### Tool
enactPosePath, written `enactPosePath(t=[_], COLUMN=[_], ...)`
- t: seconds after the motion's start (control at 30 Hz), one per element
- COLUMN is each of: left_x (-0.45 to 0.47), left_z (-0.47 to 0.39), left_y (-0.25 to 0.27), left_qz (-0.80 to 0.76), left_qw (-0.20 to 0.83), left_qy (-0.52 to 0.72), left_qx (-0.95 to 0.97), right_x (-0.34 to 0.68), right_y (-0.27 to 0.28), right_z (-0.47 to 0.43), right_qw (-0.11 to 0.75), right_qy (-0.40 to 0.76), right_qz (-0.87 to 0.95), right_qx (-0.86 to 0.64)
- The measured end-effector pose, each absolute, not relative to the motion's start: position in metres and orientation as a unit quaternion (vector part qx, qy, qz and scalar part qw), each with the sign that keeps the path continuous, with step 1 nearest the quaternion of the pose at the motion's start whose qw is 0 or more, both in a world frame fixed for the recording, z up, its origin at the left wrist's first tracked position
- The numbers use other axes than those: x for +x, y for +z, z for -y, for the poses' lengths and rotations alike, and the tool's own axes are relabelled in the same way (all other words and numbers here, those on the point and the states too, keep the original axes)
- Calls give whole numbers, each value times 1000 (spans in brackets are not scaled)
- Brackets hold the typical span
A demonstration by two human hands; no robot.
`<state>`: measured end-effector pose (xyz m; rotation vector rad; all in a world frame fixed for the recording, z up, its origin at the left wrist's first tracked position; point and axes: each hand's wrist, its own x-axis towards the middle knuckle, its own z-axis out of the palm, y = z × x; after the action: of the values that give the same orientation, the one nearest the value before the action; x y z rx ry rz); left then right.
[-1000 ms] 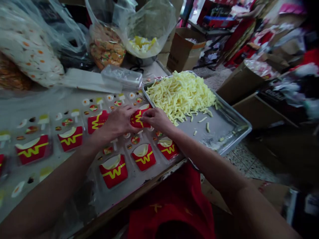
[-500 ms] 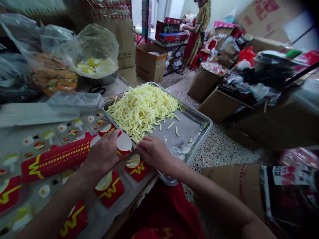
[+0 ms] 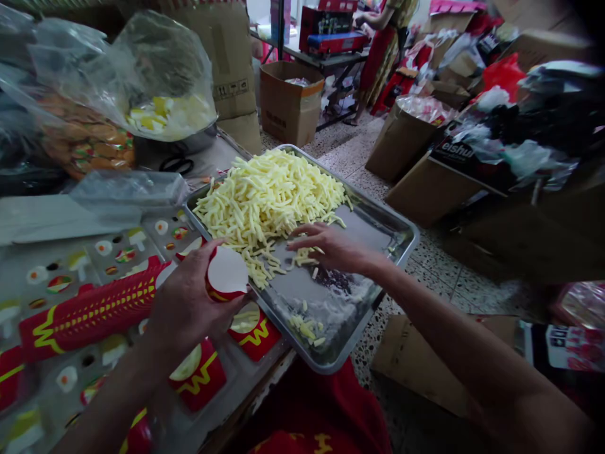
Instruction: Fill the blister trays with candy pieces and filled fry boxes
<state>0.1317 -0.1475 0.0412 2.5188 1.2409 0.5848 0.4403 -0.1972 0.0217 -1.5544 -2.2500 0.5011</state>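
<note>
My left hand (image 3: 186, 293) is closed around a red paper fry box (image 3: 227, 272), its pale rounded panel facing up. Over the metal tray (image 3: 366, 224), my right hand (image 3: 338, 249) has its fingers apart, just above a few loose fries at the edge of a heap of pale yellow fries (image 3: 274, 195). Whether the fingertips touch those fries is hard to tell. A nested stack of red fry boxes (image 3: 89, 309) lies left of my left hand. Filled fry boxes with yellow zigzags, such as one fry box (image 3: 201, 378), lie below that hand on clear plastic trays.
Small toy-food pieces sit in the plastic trays at left. Behind them are a bag of burger-like pieces (image 3: 89, 142), a plastic-lined bowl (image 3: 165, 120) and black scissors (image 3: 177, 161). Cardboard boxes (image 3: 290, 107) stand on the floor. A person (image 3: 378, 50) works at a far table.
My right hand has left the fry box and moved right and up over the tray, its fingers spreading. My left hand still holds the box, now turned more upward.
</note>
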Motion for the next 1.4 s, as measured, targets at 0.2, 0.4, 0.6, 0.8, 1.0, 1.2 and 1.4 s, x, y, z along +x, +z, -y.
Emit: enactPosePath(t=[0.2,0.4,0.6,0.8,1.0,1.2,1.4], left_x=[153,150,143,154,155,168,163], left_z=[145,139,143,150,157,154,143], left_y=[33,44,42,32,26,34,37], left_qz=[-429,-390,-419,-355,-355,-374,-349], left_qw=[179,138,138,134,169,154,162], left_qy=[197,190,140,161,138,121,151], left_qx=[863,890,886,911,909,906,911], right_x=[490,471,455,443,441,425,424], right_y=[16,16,30,11,-13,1,27], right_z=[231,245,257,256,264,264,240], right_qw=[330,263,40,-4,94,220,68], right_qy=[191,127,118,153,123,122,18], right_qz=[612,649,803,726,617,589,852], right_qx=[-693,-702,-583,-670,-771,-768,-519])
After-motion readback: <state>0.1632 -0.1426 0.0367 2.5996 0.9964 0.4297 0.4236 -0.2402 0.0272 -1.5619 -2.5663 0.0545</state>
